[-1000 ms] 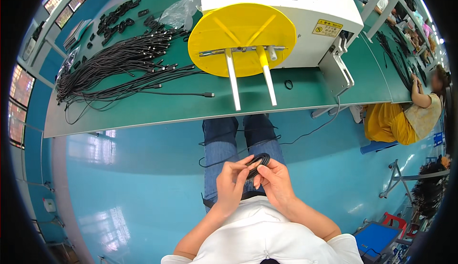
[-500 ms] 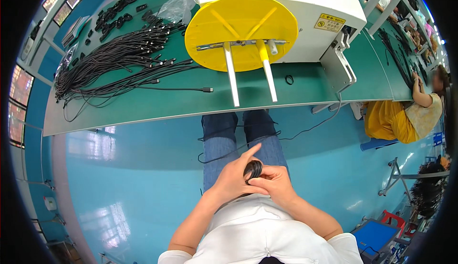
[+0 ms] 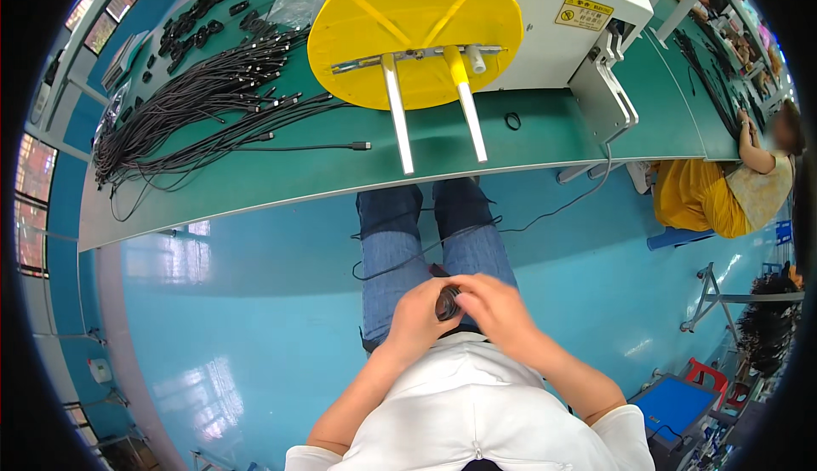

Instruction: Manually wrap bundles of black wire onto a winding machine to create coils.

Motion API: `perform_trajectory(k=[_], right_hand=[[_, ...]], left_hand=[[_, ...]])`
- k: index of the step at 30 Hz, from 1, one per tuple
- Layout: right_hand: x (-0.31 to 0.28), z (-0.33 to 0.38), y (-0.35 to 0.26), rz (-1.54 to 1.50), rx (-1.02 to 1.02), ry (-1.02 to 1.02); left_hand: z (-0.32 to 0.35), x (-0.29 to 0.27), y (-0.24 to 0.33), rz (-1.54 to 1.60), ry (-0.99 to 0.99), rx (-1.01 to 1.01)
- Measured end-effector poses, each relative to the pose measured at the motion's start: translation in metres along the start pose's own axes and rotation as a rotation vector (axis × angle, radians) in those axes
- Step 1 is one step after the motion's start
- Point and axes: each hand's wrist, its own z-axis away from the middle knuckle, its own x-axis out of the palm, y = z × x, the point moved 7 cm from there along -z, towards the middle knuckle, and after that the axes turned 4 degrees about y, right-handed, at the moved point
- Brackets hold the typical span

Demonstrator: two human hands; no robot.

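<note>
A small coil of black cable (image 3: pixel 447 304) is between my two hands, above my lap. My left hand (image 3: pixel 415 316) is closed round its left side. From the right, my right hand (image 3: pixel 495 308) presses on the coil, its fingers bent over the top edge and meeting the left fingertips. The fingers cover much of the coil. A small dark piece (image 3: pixel 437 270) pokes out just beyond the fingertips, and I cannot make out what it is. A loose black cable (image 3: pixel 387 278) lies across my jeans.
On the green table (image 3: pixel 281 173) a machine with a yellow disc (image 3: pixel 417 33) and two metal rods stands ahead. Bundled black cables (image 3: pixel 187 101) lie to its left, a black ring (image 3: pixel 512 120) to its right. A seated person (image 3: pixel 749 182) works at the far right.
My right hand has moved up and over the coil. My left index finger, stretched out before, is now bent in. The view has shifted slightly, with the table higher in it.
</note>
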Motion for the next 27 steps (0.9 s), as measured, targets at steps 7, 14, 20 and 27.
perform_trajectory(k=[7, 14, 20, 27], right_hand=[[0.067, 0.020, 0.021, 0.593, -0.080, -0.254], [0.078, 0.020, 0.027, 0.676, 0.003, -0.405], [0.077, -0.001, 0.012, 0.615, -0.080, -0.356], [-0.005, -0.038, -0.012, -0.184, -0.002, -0.169]], left_hand=[[0.043, 0.035, -0.053, 0.258, -0.163, -0.332], [0.058, 0.034, -0.066, 0.228, -0.208, -0.386], [0.045, 0.023, -0.067, 0.186, -0.171, -0.410], [0.016, 0.010, -0.029, 1.392, -0.135, -0.674]])
